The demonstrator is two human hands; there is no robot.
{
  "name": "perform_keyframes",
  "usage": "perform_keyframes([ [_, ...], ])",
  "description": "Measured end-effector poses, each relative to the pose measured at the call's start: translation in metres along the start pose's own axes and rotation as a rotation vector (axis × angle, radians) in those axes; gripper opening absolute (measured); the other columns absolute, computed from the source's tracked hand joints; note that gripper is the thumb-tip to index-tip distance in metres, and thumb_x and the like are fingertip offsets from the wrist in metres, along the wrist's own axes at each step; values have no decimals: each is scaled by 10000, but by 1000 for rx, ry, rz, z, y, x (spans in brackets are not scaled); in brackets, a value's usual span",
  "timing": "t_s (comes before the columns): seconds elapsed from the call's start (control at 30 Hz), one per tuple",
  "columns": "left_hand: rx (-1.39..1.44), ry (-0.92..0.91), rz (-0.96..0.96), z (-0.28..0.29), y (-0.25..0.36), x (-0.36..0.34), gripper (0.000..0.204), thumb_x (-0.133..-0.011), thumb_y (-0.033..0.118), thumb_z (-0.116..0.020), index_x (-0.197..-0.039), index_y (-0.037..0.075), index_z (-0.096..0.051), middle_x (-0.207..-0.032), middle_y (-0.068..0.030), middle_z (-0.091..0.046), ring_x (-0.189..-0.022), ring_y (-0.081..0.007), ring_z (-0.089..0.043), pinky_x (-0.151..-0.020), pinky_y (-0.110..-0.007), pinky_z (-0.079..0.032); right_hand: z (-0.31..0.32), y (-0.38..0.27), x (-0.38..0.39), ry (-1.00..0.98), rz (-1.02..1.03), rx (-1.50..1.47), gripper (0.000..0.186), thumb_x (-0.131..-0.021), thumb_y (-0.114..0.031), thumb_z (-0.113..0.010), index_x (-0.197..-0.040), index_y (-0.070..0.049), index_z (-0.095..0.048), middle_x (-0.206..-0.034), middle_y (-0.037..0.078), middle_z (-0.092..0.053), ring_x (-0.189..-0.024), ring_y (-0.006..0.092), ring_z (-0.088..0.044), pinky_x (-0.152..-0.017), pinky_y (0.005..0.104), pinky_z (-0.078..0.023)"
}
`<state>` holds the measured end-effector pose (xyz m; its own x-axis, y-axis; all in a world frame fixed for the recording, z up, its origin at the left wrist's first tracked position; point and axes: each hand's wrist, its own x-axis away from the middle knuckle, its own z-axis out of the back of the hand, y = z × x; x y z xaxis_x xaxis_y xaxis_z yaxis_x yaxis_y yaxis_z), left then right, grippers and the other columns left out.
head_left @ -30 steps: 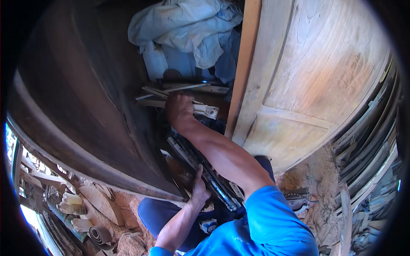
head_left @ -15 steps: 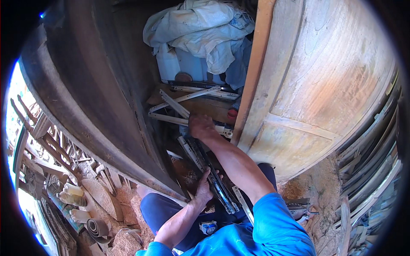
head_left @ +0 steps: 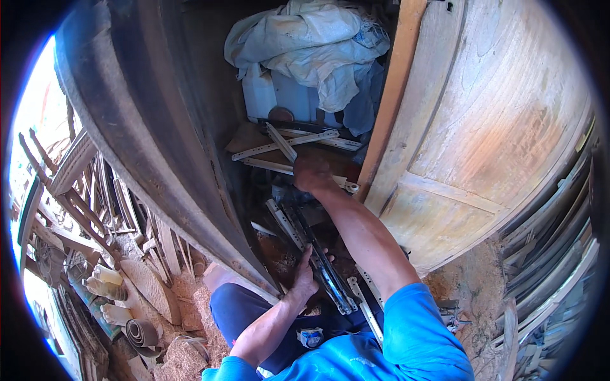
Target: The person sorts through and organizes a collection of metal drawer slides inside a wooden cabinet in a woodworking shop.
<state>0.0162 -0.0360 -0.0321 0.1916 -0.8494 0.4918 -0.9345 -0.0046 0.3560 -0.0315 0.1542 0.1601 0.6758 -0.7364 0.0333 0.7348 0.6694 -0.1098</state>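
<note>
My left hand (head_left: 305, 274) is closed around a bundle of drawer slides above my lap, among them a black drawer slide (head_left: 330, 286) and a cream one (head_left: 284, 223). Reaching into the cabinet, my right hand (head_left: 311, 174) is closed at the near end of a short cream drawer slide (head_left: 279, 140), which points up and away from it. Its fingertips are hidden behind the back of the hand. A longer cream drawer slide (head_left: 251, 152) lies crosswise beneath, with several more behind it on a board. Two loose cream slides (head_left: 366, 311) rest beside my right thigh.
Wooden cabinet doors stand on both sides, a dark one (head_left: 159, 146) left and a pale panelled one (head_left: 470, 127) right. Deeper inside, white sacking (head_left: 311, 44) covers a pale container (head_left: 292, 95). Wood scraps and shavings (head_left: 181, 359) litter the floor; a tape measure (head_left: 310, 338) sits at my lap.
My right hand has swung the short cream slide to a steeper angle, and the long crossing slide has shifted. My left hand keeps its bundle. The view has moved slightly.
</note>
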Motion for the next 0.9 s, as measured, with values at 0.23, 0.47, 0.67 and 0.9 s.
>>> perform_keyframes([
  [0.23, 11, 34, 7, -1, 6, -6, 719, -911, 733, -341, -1222, 114, -535, -1071, -130, -647, -920, -324, -654, -808, -484, -538, -8, 10, 76, 42, -52, 22, 450, -812, -125, -618, -1231, -2, -507, -1063, 236, -670, -988, 377, -669, -877, 459, -530],
  [0.47, 81, -13, -134, 16, 5, -11, 789, -905, 745, -330, -1335, 103, -492, -1231, -108, -608, -1113, -262, -587, -998, -400, -447, -68, 37, 184, -241, -26, -718, 693, -702, -221, -795, -1255, 55, -482, -1029, 257, -656, -995, 370, -642, -892, 405, -490],
  [0.67, -118, -215, -3, 4, 0, 15, 815, -863, 721, -483, -1342, 62, -490, -1245, -133, -596, -1145, -275, -585, -1015, -444, -461, -109, 56, 232, -319, -150, -1407, 610, -755, -241, -815, -1255, 10, -571, -1048, 116, -675, -957, 177, -629, -873, 334, -500],
  [0.9, -136, -277, 111, 1, -9, 42, 798, -831, 640, -613, -1364, 64, -466, -1283, -128, -585, -1191, -279, -568, -1045, -454, -441, -117, 61, 269, -218, -349, -1587, 388, -860, -159, -737, -1184, 5, -601, -968, 94, -692, -863, 146, -657, -792, 293, -534],
])
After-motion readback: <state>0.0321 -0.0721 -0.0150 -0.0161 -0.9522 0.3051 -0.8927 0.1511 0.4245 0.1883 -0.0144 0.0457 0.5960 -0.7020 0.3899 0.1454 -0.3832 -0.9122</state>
